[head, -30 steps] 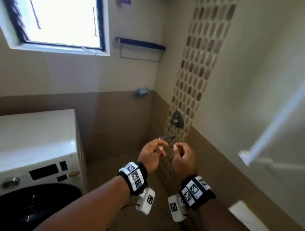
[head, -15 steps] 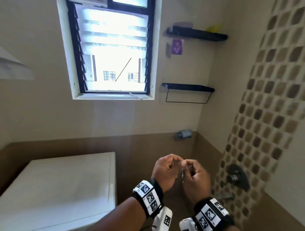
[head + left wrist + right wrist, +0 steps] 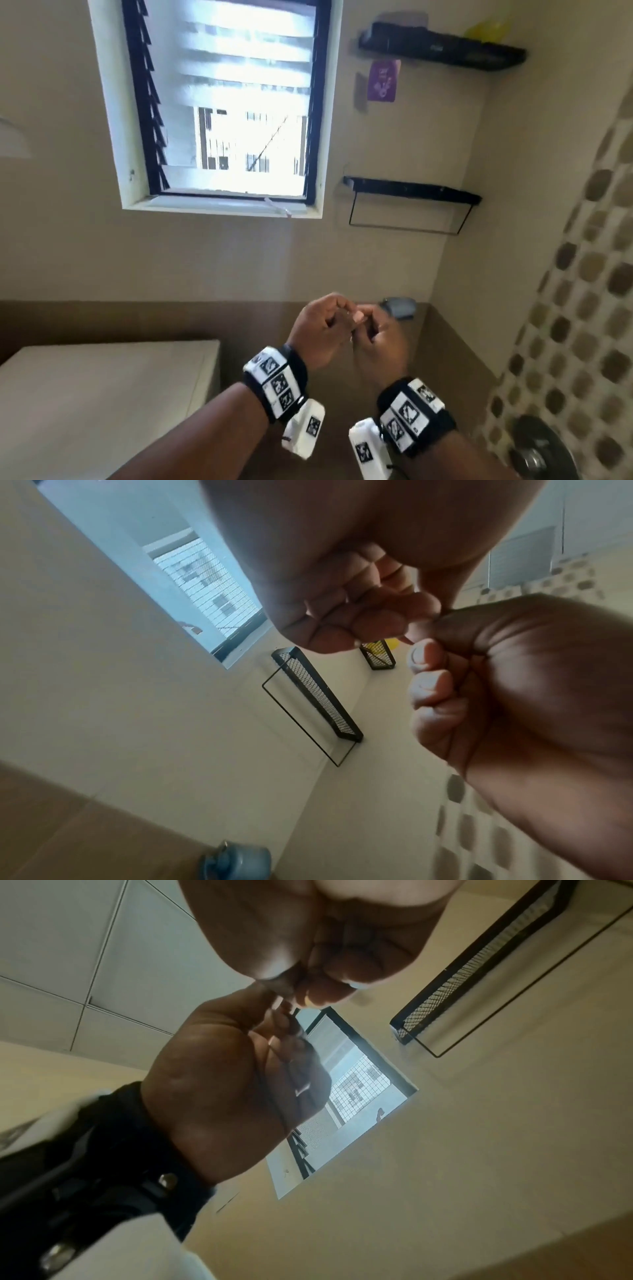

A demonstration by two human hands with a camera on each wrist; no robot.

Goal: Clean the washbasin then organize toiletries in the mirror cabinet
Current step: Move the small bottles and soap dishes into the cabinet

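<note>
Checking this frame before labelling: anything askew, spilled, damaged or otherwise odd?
Nothing spilled or broken shows. The one oddity: neither washbasin nor mirror cabinet is in view. The left hand and right hand meet fingertip to fingertip in mid-air below the window, fingers curled; whether they pinch anything cannot be told.

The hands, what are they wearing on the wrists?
The left hand and right hand are bare, with no sleeves and no gloves. Each wrist wears a black band carrying white blocks printed with black-and-white square code markers. A small white camera box, marked with one such code, hangs below each band.
</note>
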